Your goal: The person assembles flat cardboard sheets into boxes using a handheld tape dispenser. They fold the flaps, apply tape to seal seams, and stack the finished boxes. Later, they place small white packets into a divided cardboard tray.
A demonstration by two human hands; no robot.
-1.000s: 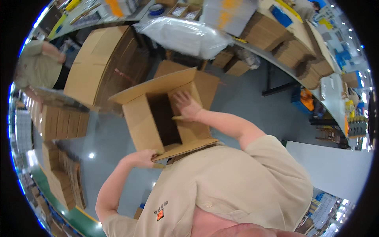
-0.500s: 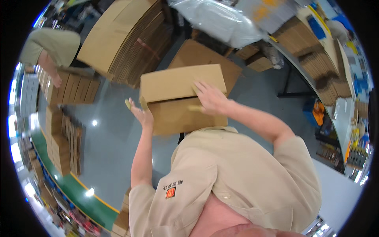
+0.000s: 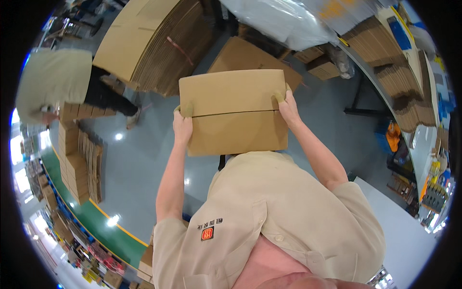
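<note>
Carton (image 3: 233,94), cardboard stack (image 3: 171,53) beyond, co-worker (image 3: 57,79) at left

Grey floor (image 3: 139,161) with brown cartons (image 3: 244,57), plus a bench (image 3: 421,156) with cardboard stacks (image 3: 397,80).

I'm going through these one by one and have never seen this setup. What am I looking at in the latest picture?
There is no machine here. A person in a beige shirt wears a wide fisheye camera on the head, looking down, so straight edges bend near the rim and the picture's left is the wearer's left.

The left hand and right hand hold opposite sides of a brown cardboard box. Its two top flaps meet at a seam; whether anything supports it underneath is hidden.

Around it are a grey floor, a large stack of flattened cardboard at upper left, and a pile of cartons at far left. The other person there is a co-worker.
</note>
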